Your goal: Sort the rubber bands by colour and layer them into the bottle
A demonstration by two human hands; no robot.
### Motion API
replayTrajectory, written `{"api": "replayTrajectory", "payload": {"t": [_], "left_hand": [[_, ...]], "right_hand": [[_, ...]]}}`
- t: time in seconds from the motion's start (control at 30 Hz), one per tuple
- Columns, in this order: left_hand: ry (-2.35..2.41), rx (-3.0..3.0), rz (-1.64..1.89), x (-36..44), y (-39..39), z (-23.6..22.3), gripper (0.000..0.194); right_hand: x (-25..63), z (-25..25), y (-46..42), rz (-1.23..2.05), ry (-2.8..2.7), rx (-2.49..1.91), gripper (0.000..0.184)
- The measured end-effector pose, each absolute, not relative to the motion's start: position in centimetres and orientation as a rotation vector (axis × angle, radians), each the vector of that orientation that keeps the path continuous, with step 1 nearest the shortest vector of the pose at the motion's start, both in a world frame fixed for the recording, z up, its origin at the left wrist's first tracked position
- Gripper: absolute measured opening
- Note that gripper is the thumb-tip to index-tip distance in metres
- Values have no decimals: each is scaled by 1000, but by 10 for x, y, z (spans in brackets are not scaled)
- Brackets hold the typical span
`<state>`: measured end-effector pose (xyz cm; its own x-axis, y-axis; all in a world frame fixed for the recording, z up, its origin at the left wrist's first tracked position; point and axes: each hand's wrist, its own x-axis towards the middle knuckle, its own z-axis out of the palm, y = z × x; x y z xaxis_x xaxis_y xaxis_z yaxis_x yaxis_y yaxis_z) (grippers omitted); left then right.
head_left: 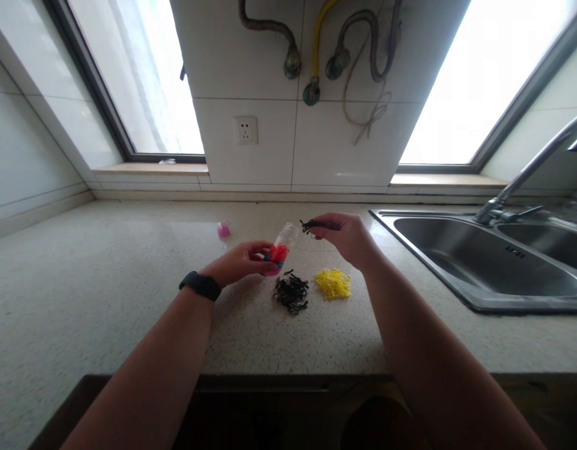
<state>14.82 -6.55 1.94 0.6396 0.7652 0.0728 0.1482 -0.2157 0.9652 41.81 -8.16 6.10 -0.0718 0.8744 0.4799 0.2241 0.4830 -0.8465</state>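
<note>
My left hand (244, 259) is wrapped round a small clear plastic bottle (287, 235), tilted with its open mouth up and to the right. Red and blue bands fill its lower part. Just right of the mouth, my right hand (342, 234) pinches a small bunch of black rubber bands (311, 225), apart from the bottle. Below the bottle lies a loose pile of black bands (292, 292) on the counter. Beside that sits a pile of yellow bands (333, 284), under my right wrist. A pink cap (223, 229) rests farther back, left of the bottle.
The speckled counter (142, 300) runs to a tiled wall with a socket (245, 130) and hanging hoses (319, 44). At the right, a steel double sink (461, 256) is set into the counter, with a faucet (527, 169) over it.
</note>
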Motion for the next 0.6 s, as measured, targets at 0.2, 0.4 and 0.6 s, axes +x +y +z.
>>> {"api": "replayTrajectory", "payload": {"t": [0.2, 0.4, 0.6], "left_hand": [[749, 1793, 571, 151, -70, 22, 48], [738, 1782, 572, 153, -70, 20, 49], [743, 1792, 582, 153, -68, 18, 49]], "right_hand": [[412, 67, -92, 392, -1748, -927, 16], [409, 74, -104, 35, -1996, -891, 17], [410, 76, -105, -66, -2087, -882, 21]]}}
